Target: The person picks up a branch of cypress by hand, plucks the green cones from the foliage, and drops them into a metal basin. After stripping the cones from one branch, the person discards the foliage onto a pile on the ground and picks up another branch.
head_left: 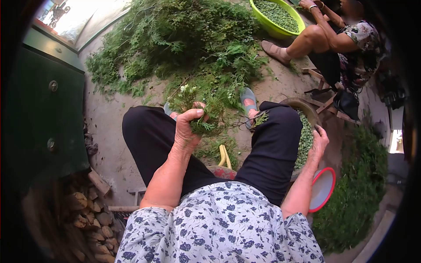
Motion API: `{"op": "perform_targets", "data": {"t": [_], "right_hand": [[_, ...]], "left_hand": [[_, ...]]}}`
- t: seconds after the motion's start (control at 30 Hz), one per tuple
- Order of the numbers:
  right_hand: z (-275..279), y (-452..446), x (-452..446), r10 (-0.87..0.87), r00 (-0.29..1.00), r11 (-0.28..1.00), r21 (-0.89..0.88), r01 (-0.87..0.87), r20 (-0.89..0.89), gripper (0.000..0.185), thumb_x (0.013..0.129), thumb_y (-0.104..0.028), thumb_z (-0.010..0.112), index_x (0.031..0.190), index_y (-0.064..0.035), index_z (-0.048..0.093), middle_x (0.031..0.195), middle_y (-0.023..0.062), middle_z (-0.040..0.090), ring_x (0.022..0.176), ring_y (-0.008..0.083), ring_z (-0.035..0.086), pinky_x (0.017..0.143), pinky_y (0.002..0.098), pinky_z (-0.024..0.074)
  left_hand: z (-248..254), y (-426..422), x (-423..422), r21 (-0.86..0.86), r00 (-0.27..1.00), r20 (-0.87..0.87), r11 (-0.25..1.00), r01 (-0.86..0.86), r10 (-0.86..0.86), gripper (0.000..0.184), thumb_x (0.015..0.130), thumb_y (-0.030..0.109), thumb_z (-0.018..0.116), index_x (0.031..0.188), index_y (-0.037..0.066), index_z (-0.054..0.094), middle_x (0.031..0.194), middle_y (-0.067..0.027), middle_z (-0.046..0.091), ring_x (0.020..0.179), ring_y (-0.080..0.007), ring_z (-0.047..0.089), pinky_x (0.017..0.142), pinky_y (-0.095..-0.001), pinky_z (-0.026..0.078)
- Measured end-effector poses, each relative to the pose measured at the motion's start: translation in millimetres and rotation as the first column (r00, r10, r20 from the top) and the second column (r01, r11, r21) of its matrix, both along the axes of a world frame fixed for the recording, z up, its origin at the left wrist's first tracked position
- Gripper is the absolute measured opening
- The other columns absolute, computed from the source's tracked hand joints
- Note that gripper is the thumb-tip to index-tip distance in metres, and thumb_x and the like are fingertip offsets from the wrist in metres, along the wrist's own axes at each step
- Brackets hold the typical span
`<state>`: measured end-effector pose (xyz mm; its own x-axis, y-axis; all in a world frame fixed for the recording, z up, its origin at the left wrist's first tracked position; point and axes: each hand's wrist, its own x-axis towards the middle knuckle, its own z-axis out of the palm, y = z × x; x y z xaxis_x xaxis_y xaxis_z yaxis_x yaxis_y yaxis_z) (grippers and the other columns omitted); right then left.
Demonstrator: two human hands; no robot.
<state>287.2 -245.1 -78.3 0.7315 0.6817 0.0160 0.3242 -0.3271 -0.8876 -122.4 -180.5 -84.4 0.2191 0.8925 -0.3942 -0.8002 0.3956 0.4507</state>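
Observation:
My left hand (191, 122) is closed round a leafy green sprig (210, 115) with pale berries at its top, held above my lap between the knees. A thin bare stem of the sprig reaches right towards my right knee. My right hand (319, 142) is at the right rim of a wide bowl (312, 113) of green berries (304, 142), beside my right thigh. Its fingers are bent over the bowl's edge, and whether they hold anything is too small to tell. Yellow handles (225, 156) stand up between my thighs.
A large heap of green branches (175, 39) lies ahead. Beyond it is a yellow-green basin (258, 17) of berries, beside a seated person (351, 48). A red-rimmed white bowl (323, 189) and more greenery (355, 193) are at right. Firewood (94, 223) and a green cabinet (48, 109) stand left.

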Motion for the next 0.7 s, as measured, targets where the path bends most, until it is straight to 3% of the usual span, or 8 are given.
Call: {"op": "perform_targets", "data": {"t": [0.2, 0.27, 0.3, 0.37, 0.4, 0.5, 0.57, 0.7], "right_hand": [[58, 31, -78, 0.137, 0.980, 0.947, 0.308, -0.088, -0.142, 0.020, 0.082, 0.000, 0.052, 0.100, 0.0069, 0.058, 0.091, 0.0078, 0.061, 0.084, 0.0133, 0.056, 0.077, 0.0242, 0.0432], [79, 42, -124, 0.319, 0.933, 0.905, 0.345, -0.248, -0.165, 0.017, 0.084, -0.001, 0.053, 0.098, 0.0039, 0.060, 0.090, 0.0054, 0.061, 0.082, 0.0101, 0.055, 0.075, 0.0216, 0.0429], [85, 46, -145, 0.413, 0.911, 0.878, 0.268, -0.396, -0.005, 0.015, 0.083, -0.002, 0.054, 0.096, 0.0015, 0.061, 0.090, 0.0038, 0.061, 0.080, 0.0091, 0.055, 0.074, 0.0214, 0.0434], [99, 51, -188, 0.639, 0.769, 0.755, 0.169, -0.633, 0.024, 0.016, 0.081, -0.004, 0.057, 0.096, 0.0002, 0.060, 0.095, 0.0077, 0.059, 0.085, 0.0164, 0.058, 0.076, 0.0260, 0.0443], [84, 58, -201, 0.719, 0.673, 0.653, 0.164, -0.740, 0.175, 0.020, 0.080, -0.008, 0.060, 0.098, -0.0013, 0.059, 0.100, 0.0111, 0.058, 0.091, 0.0234, 0.058, 0.081, 0.0295, 0.0433], [58, 65, -233, 0.861, 0.412, 0.415, 0.056, -0.908, 0.299, 0.034, 0.079, -0.019, 0.063, 0.109, -0.0029, 0.056, 0.105, 0.0111, 0.057, 0.097, 0.0225, 0.055, 0.086, 0.0307, 0.0396], [43, 63, -235, 0.897, 0.396, 0.420, 0.097, -0.902, -0.199, 0.028, 0.076, -0.013, 0.066, 0.100, -0.0006, 0.059, 0.092, 0.0125, 0.060, 0.086, 0.0235, 0.058, 0.077, 0.0311, 0.0435], [37, 54, -229, 0.890, 0.434, 0.435, -0.024, -0.900, -0.141, 0.019, 0.076, -0.009, 0.065, 0.092, 0.0002, 0.062, 0.082, 0.0100, 0.060, 0.077, 0.0180, 0.057, 0.070, 0.0278, 0.0436]], "left_hand": [[-4, -1, 0, -0.016, 0.993, -0.108, 0.999, 0.046, -0.047, 0.024, 0.058, 0.010, 0.062, 0.080, 0.001, 0.058, 0.070, -0.0041, 0.052, 0.065, -0.0168, 0.049, 0.062, -0.0289, 0.042], [-3, -3, -1, 0.015, 0.987, -0.102, 0.992, 0.125, -0.123, 0.025, 0.058, 0.010, 0.062, 0.081, 0.001, 0.058, 0.070, -0.0044, 0.053, 0.064, -0.0170, 0.050, 0.062, -0.0289, 0.043], [2, -4, 0, 0.017, 0.987, -0.102, 0.992, 0.124, -0.121, 0.025, 0.058, 0.010, 0.062, 0.081, 0.001, 0.058, 0.070, -0.0044, 0.053, 0.064, -0.0170, 0.050, 0.062, -0.0289, 0.043], [16, -6, 3, 0.008, 0.965, -0.197, 0.985, 0.175, -0.170, 0.025, 0.059, 0.009, 0.062, 0.082, 0.001, 0.059, 0.073, -0.0049, 0.056, 0.064, -0.0170, 0.052, 0.064, -0.0285, 0.043], [13, -8, 3, -0.009, 0.966, -0.185, 0.983, 0.184, -0.182, 0.023, 0.062, 0.006, 0.062, 0.084, 0.001, 0.059, 0.076, -0.0055, 0.058, 0.067, -0.0174, 0.054, 0.065, -0.0288, 0.045], [18, -12, 5, -0.018, 0.965, -0.213, 0.988, 0.152, -0.153, 0.021, 0.065, 0.003, 0.061, 0.086, 0.001, 0.059, 0.077, -0.0061, 0.059, 0.071, -0.0179, 0.057, 0.067, -0.0293, 0.047], [21, -11, 0, 0.003, 0.965, -0.202, 0.985, 0.171, -0.167, 0.022, 0.067, 0.000, 0.060, 0.089, 0.000, 0.060, 0.080, -0.0063, 0.060, 0.074, -0.0180, 0.058, 0.068, -0.0293, 0.049], [25, -6, 5, -0.022, 0.907, -0.402, 0.992, 0.125, -0.123, 0.024, 0.069, 0.007, 0.066, 0.092, 0.001, 0.060, 0.085, -0.0049, 0.061, 0.076, -0.0152, 0.057, 0.069, -0.0290, 0.047]]}}
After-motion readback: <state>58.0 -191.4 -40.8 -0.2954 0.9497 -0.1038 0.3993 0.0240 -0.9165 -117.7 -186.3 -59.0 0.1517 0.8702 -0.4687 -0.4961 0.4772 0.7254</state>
